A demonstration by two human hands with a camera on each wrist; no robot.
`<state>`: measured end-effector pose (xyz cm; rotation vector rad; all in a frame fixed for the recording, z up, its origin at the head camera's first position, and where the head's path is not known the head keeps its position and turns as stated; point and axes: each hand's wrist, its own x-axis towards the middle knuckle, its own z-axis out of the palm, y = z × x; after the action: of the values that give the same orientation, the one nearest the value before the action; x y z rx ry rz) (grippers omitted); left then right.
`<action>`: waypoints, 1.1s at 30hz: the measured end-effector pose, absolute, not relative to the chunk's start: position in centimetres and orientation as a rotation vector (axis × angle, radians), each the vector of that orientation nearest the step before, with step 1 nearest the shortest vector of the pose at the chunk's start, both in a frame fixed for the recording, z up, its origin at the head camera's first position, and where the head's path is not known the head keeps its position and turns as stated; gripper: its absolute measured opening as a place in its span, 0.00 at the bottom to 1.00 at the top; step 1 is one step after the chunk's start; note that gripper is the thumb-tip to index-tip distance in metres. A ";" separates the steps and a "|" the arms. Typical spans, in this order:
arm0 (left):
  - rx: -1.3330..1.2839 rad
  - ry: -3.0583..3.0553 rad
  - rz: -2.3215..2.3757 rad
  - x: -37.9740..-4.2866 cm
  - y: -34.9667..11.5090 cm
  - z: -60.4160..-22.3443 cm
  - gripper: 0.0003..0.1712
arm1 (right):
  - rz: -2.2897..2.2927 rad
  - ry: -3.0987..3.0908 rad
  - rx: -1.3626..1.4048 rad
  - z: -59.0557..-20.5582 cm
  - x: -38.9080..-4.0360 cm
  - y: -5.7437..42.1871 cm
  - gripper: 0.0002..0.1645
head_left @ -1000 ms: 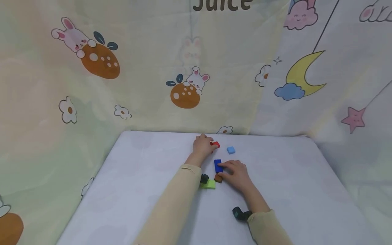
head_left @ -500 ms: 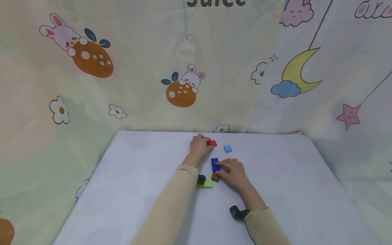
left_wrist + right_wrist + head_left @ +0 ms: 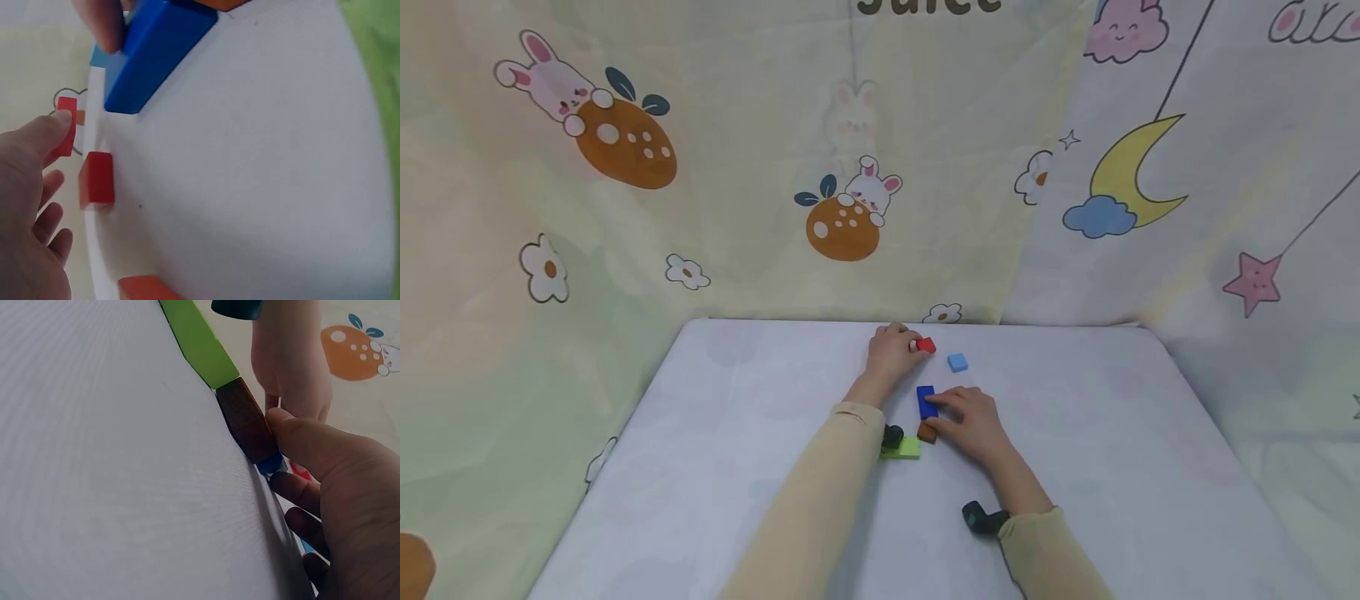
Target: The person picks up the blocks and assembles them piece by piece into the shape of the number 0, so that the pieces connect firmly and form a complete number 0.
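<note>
My left hand [image 3: 891, 354] pinches a small red block [image 3: 927, 345] near the far edge of the table; the left wrist view has this red block [image 3: 65, 125] under the thumb. My right hand [image 3: 973, 421] rests against two blocks in a line, its forefinger at the dark blue block [image 3: 926, 402] and its thumb at the brown block [image 3: 927, 431]. Nearer to me lies a light green block [image 3: 906, 448], partly hidden by the left wrist camera. Between the hands' far side sits a light blue block [image 3: 957, 362]. A second red block [image 3: 97, 180] stands below the left hand's thumb in the left wrist view.
An orange block [image 3: 147, 287] shows at the lower edge of the left wrist view. Black wrist cameras [image 3: 983, 518] stick out from both sleeves. The white table [image 3: 737, 417] ends at a printed cloth backdrop [image 3: 737, 167].
The head view has shifted a little. My left hand, with the red block, has moved slightly farther off and to the right over the last half second. My right hand stays at the blocks.
</note>
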<state>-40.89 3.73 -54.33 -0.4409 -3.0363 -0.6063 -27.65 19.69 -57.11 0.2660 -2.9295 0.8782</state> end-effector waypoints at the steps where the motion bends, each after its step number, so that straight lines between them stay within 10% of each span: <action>1: -0.445 -3.036 -0.618 -40.8 3.6 -54.0 0.24 | 0.876 -2.928 0.266 -57.1 -27.7 19.7 0.22; 33: -0.366 -3.075 -1.224 -37.6 -7.9 -55.4 0.24 | 0.904 -2.932 0.242 -57.5 -27.8 19.7 0.23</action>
<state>-37.59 -7.91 -55.41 -0.3656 -3.0748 -1.2238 -27.79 19.70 -57.46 0.2423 -2.9319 0.9038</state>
